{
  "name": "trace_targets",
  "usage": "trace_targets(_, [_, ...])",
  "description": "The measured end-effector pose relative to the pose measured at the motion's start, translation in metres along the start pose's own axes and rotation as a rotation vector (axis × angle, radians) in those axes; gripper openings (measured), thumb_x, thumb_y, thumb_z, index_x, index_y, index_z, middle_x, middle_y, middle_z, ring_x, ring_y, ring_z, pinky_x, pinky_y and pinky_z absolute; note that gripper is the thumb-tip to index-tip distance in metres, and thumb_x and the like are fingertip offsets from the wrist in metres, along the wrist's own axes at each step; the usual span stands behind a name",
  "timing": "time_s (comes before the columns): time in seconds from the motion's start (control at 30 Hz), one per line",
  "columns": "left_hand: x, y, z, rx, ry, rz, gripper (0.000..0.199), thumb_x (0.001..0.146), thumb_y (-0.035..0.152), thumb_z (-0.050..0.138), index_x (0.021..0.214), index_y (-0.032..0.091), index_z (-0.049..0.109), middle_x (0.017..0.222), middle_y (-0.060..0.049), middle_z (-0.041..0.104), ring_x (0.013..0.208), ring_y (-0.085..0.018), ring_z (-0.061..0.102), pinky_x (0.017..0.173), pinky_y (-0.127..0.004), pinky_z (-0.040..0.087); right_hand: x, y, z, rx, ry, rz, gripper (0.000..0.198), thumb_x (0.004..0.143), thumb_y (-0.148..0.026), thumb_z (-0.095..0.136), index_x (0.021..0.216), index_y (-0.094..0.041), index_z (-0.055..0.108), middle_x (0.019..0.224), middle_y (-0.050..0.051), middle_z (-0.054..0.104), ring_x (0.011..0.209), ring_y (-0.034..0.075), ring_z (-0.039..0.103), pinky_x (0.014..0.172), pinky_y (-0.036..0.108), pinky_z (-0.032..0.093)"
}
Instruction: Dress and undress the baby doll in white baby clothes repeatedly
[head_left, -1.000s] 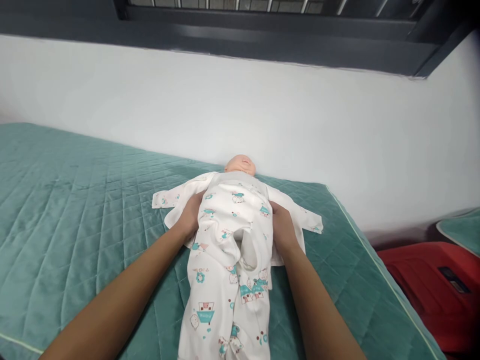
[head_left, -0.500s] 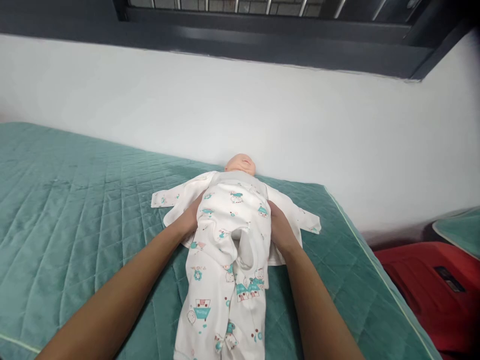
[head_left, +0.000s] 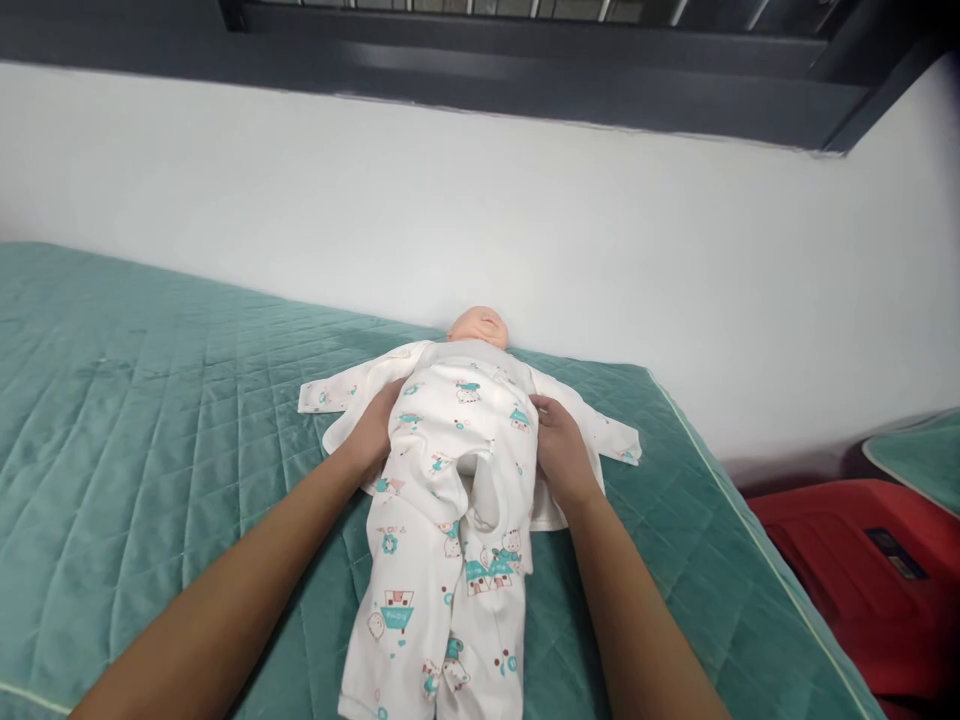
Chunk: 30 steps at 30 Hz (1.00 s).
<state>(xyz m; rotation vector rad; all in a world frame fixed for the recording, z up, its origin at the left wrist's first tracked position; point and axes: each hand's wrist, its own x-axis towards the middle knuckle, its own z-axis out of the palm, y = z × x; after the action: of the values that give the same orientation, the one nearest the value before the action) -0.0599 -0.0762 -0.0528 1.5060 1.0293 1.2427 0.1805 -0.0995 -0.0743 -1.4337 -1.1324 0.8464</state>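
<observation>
A baby doll [head_left: 480, 325] lies on its back with its head against the wall. White printed baby pants [head_left: 457, 450] cover its front from the belly down, with an opening at the crotch. Beneath it a white baby shirt [head_left: 619, 440] is spread, sleeves out to both sides. My left hand [head_left: 379, 430] is at the left side of the pants' upper part, its fingertips partly hidden behind the cloth. At the opposite side, my right hand [head_left: 559, 445] has its fingers bent against the pants' edge, closed on the fabric.
A green quilted cover [head_left: 187, 420] lies under everything, its piped edge running down the right side. Behind stands a white wall [head_left: 480, 220] below a dark window frame [head_left: 525, 80] with bars. A red plastic object [head_left: 855, 580] is at the right.
My right hand's fingers have shifted slightly, with more of the hand now showing beside the pants. Both hands stay at the pants' sides; the view has moved a little.
</observation>
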Motion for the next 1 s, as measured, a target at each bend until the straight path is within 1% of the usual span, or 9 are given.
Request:
trace_targets(0.13, [0.005,-0.008,-0.004,0.022,0.117,-0.044,0.043,0.073,0.044,0.068,0.107,0.017,0.064,0.107,-0.011,0.072,0.099,-0.029,0.066,0.09,-0.044,0.051,-0.002,-0.006,-0.004,-0.208,0.124,-0.004,0.027,0.08,-0.031,0.057,0.107,-0.026,0.061,0.091,0.004,0.074,0.075,0.024,0.067,0.067,0.038,0.05])
trace_targets(0.23, [0.009,-0.009,-0.005,-0.012,0.221,-0.048,0.036,0.08,0.043,0.064,0.105,0.018,0.065,0.102,-0.008,0.073,0.097,-0.024,0.066,0.088,-0.038,0.05,-0.003,-0.014,-0.004,-0.431,0.232,-0.145,0.017,0.084,-0.034,0.055,0.095,-0.026,0.066,0.084,0.003,0.072,0.077,0.024,0.064,0.075,0.039,0.047])
trace_targets(0.3, [0.012,-0.006,-0.004,0.0,0.241,-0.005,0.032,0.084,0.044,0.061,0.102,0.019,0.069,0.105,-0.007,0.073,0.1,-0.023,0.065,0.092,-0.036,0.049,-0.002,-0.019,-0.001,-0.421,0.258,-0.256,0.017,0.086,-0.038,0.056,0.089,-0.025,0.067,0.087,0.004,0.07,0.081,0.023,0.063,0.079,0.039,0.046])
trace_targets(0.37, [0.018,-0.001,-0.004,0.039,0.184,0.045,0.03,0.086,0.044,0.06,0.099,0.019,0.071,0.107,-0.006,0.072,0.103,-0.023,0.063,0.095,-0.035,0.047,0.001,-0.024,0.002,-0.324,0.217,-0.344,0.019,0.086,-0.04,0.058,0.087,-0.024,0.067,0.091,0.004,0.068,0.086,0.022,0.061,0.08,0.036,0.046])
trace_targets(0.47, [0.029,0.004,-0.005,0.094,0.012,0.106,0.027,0.087,0.042,0.059,0.097,0.021,0.072,0.11,-0.004,0.071,0.106,-0.023,0.061,0.098,-0.034,0.044,0.005,-0.029,0.005,-0.211,0.051,-0.393,0.019,0.086,-0.041,0.06,0.087,-0.023,0.065,0.092,0.004,0.065,0.087,0.021,0.059,0.078,0.034,0.046])
trace_targets(0.57, [0.041,0.003,-0.008,0.158,-0.142,0.178,0.026,0.086,0.043,0.06,0.098,0.023,0.069,0.11,-0.005,0.067,0.106,-0.022,0.059,0.098,-0.035,0.043,0.009,-0.028,0.003,-0.212,-0.078,-0.401,0.016,0.086,-0.04,0.06,0.088,-0.023,0.062,0.092,0.003,0.061,0.083,0.019,0.056,0.077,0.033,0.044])
trace_targets(0.7, [0.053,-0.001,-0.012,0.266,-0.242,0.271,0.026,0.081,0.047,0.066,0.092,0.023,0.065,0.119,-0.007,0.057,0.118,-0.024,0.051,0.104,-0.038,0.039,0.016,-0.027,-0.003,-0.275,-0.207,-0.434,0.015,0.088,-0.037,0.057,0.083,-0.024,0.053,0.09,0.001,0.053,0.079,0.018,0.049,0.074,0.032,0.041])
trace_targets(0.87, [0.063,0.006,-0.015,0.267,-0.421,0.257,0.027,0.08,0.047,0.066,0.081,0.022,0.057,0.133,-0.007,0.052,0.129,-0.025,0.045,0.107,-0.038,0.038,0.029,-0.038,-0.006,-0.406,-0.367,-0.501,0.025,0.091,-0.04,0.052,0.073,-0.023,0.047,0.082,0.0,0.046,0.077,0.017,0.044,0.072,0.032,0.037])
trace_targets(1.0, [0.069,0.018,-0.017,0.313,-0.497,0.221,0.028,0.082,0.049,0.061,0.077,0.022,0.057,0.133,-0.006,0.056,0.13,-0.028,0.046,0.108,-0.042,0.037,0.033,-0.042,-0.008,-0.397,-0.398,-0.441,0.022,0.088,-0.039,0.056,0.076,-0.022,0.051,0.079,-0.001,0.048,0.074,0.016,0.044,0.069,0.03,0.037])
